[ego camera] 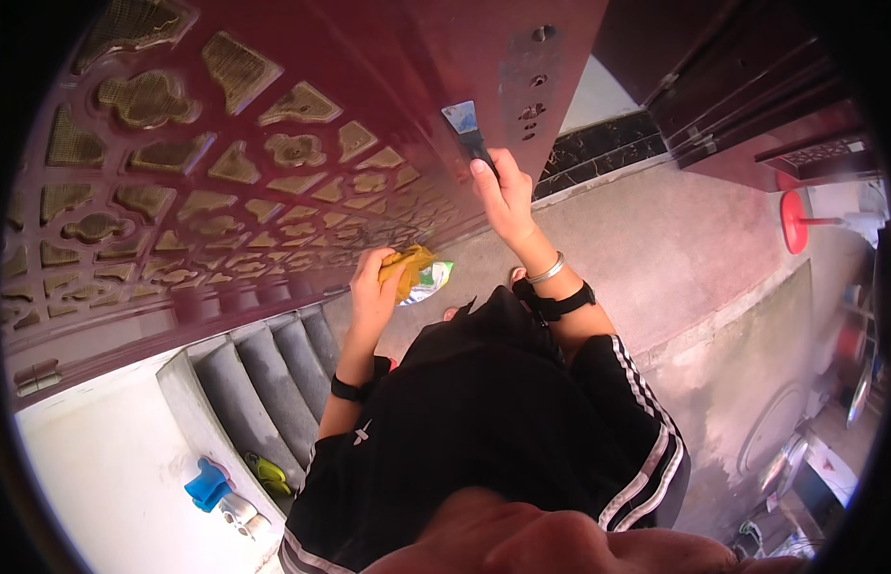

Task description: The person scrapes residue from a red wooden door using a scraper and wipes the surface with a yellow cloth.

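Observation:
My right hand (504, 192) grips the black handle of a putty knife (468, 129), whose broad metal blade points up toward the flat edge strip of a dark red door (431, 79). I cannot tell whether the blade touches the door. Lower and to the left, my left hand (374, 283) holds a mustard-yellow cloth (409, 269) close to the door's latticework. A white and green plastic packet (432, 281) shows just beneath the cloth; whether the hand grips it too is unclear. Several holes (531, 111) run down a greyish patch on the door's edge strip.
Concrete steps (252, 387) descend at lower left beside a white wall (108, 473). Yellow-green shoes (268, 473) rest on a step, and blue boots (207, 484) stand near the wall. A red round object (794, 222) is at far right, near another dark red door panel (740, 168).

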`<state>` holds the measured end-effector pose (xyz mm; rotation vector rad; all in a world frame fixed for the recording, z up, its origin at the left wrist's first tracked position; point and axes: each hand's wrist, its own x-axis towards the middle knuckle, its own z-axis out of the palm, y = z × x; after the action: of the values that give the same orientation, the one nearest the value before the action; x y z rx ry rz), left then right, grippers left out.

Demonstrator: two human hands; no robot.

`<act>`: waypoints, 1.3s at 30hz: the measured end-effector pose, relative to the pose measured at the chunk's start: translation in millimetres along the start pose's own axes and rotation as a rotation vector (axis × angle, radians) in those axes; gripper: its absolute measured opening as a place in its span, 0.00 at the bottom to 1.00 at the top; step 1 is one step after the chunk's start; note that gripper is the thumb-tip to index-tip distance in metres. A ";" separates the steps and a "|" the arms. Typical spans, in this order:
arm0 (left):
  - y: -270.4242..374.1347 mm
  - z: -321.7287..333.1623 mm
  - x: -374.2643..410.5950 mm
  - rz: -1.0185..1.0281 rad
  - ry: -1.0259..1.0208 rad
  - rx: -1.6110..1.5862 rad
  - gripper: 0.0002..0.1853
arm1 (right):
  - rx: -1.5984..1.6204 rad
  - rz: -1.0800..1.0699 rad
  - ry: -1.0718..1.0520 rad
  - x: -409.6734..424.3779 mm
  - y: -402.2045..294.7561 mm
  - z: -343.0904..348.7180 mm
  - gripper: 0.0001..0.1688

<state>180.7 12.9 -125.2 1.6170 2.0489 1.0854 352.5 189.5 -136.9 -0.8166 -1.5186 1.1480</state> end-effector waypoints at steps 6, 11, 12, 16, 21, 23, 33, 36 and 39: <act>0.0 1.4 -4.3 0.013 -0.054 -0.032 0.13 | 0.006 0.044 0.012 -5.3 -6.7 -0.7 0.12; -4.0 1.5 -8.1 0.062 -0.067 -0.017 0.13 | 0.032 0.026 0.035 -3.9 -5.1 2.5 0.12; -3.1 1.1 -8.3 0.054 -0.072 -0.014 0.13 | 0.046 0.054 0.032 -6.2 -4.8 1.6 0.12; -0.2 -0.8 -8.3 0.045 -0.112 -0.017 0.13 | 0.052 0.097 0.025 -10.8 -2.8 -2.0 0.12; -0.5 3.8 -10.5 0.049 -0.142 -0.037 0.13 | -0.027 0.026 0.045 -10.7 -2.0 -0.8 0.10; 0.7 4.7 -9.7 0.058 -0.152 -0.031 0.13 | -0.045 0.013 0.045 -10.0 -3.8 -1.7 0.10; 19.3 -37.0 56.7 0.324 0.158 0.137 0.14 | 0.070 0.050 0.021 -1.6 -10.0 -2.9 0.11; 43.6 -57.0 92.8 0.497 0.379 0.246 0.13 | 0.029 0.049 0.031 -6.8 -7.0 -3.4 0.11; 48.4 -57.7 113.8 0.561 0.491 0.321 0.12 | 0.007 0.027 0.011 -6.1 -7.4 -5.9 0.10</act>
<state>140.9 101.0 -29.0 2.3796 2.2031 1.5217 360.1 183.1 -131.7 -0.8400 -1.4982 1.1661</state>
